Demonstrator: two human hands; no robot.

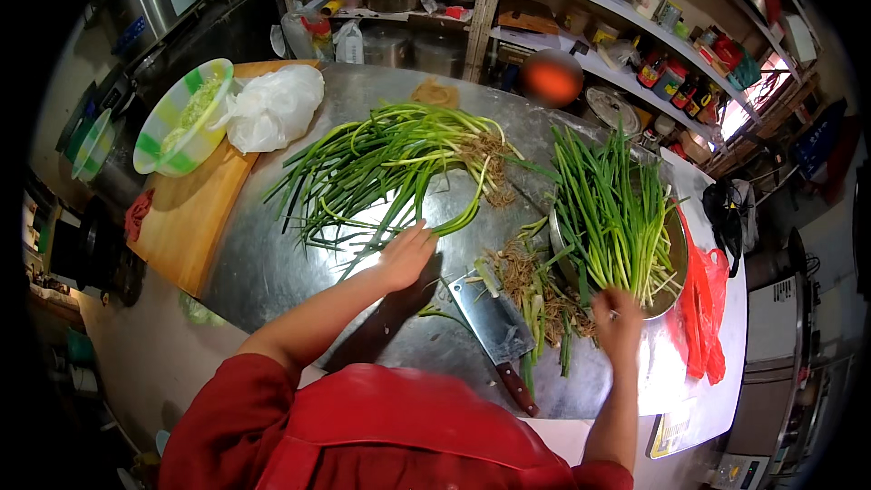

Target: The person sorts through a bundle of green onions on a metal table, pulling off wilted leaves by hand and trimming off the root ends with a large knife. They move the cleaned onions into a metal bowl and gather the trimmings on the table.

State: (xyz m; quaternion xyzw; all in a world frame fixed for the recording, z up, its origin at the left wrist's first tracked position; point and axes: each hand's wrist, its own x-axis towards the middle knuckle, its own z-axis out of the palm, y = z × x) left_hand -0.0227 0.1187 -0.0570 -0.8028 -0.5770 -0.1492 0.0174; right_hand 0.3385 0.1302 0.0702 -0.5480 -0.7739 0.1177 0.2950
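A bunch of green scallions (408, 143) with roots on lies across the steel table (265, 258). My left hand (410, 255) is at the near edge of these scallions, its fingertips by a bent green stalk; whether it grips one is unclear. My right hand (618, 320), slightly blurred, is at the near rim of a metal bowl (674, 292), its fingers hard to make out. Root-free scallions (609, 211) are heaped in that bowl. Between my hands lie a cleaver (493, 320) with a wooden handle and a pile of cut roots and trimmings (537, 286).
At the left, a wooden board (204, 218) bears a green-and-white checked basin (221, 122) of shredded vegetable and a white plastic bag (275, 109). A red plastic bag (704, 313) lies right of the bowl. Shelves (612, 10) of jars and pots stand behind the table.
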